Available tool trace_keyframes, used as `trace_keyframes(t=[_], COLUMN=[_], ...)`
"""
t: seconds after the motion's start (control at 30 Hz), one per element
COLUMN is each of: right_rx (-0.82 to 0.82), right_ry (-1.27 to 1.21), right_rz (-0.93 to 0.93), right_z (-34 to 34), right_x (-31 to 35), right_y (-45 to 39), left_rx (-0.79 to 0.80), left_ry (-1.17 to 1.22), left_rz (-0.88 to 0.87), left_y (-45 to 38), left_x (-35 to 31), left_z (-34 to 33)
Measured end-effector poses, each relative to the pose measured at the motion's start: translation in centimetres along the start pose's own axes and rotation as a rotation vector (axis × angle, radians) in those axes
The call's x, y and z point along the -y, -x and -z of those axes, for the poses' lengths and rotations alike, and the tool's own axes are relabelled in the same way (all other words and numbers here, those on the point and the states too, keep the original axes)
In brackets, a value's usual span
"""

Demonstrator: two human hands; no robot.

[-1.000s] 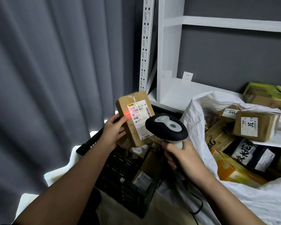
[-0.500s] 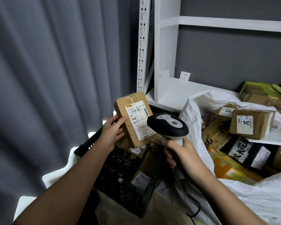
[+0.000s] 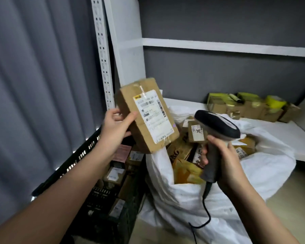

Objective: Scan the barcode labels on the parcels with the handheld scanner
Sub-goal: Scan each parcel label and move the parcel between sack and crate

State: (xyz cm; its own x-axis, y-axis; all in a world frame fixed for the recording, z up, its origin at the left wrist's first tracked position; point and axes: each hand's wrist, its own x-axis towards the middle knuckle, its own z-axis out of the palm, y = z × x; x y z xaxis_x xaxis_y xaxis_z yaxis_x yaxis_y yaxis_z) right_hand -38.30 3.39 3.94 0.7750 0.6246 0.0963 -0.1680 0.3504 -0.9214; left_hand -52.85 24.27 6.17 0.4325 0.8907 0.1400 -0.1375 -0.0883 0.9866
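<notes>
My left hand (image 3: 115, 125) grips a brown cardboard parcel (image 3: 130, 110) by its left edge, thumb on the front, holding it tilted in the air with its white barcode label (image 3: 153, 114) facing me. My right hand (image 3: 222, 155) holds the handheld scanner (image 3: 217, 127) by its grey handle, the black head pointing up and left, to the right of the parcel and a little lower. No red beam shows on the label. The scanner's black cable (image 3: 204, 208) hangs down from the handle.
An open white sack (image 3: 183, 205) full of labelled parcels sits below the hands. A black plastic crate (image 3: 88, 150) with several parcels stands to its left. More boxes (image 3: 245, 106) line a white shelf (image 3: 280, 131) at the back right. A grey curtain (image 3: 42, 85) hangs left.
The red scan light on the label has gone out. The scanner has drawn away to the right of the parcel, and the parcel sits higher and more tilted in my left hand.
</notes>
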Motion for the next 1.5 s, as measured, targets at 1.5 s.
trace_keyframes(t=[1.5], right_rx=[0.183], right_ry=[0.371], right_rz=[-0.477], right_z=[-17.9], right_x=[-25.9], right_y=[-10.1], left_rx=[0.495], left_ry=[-1.586], left_rz=[0.465], left_y=[-13.9], left_x=[30.7], left_z=[16.9])
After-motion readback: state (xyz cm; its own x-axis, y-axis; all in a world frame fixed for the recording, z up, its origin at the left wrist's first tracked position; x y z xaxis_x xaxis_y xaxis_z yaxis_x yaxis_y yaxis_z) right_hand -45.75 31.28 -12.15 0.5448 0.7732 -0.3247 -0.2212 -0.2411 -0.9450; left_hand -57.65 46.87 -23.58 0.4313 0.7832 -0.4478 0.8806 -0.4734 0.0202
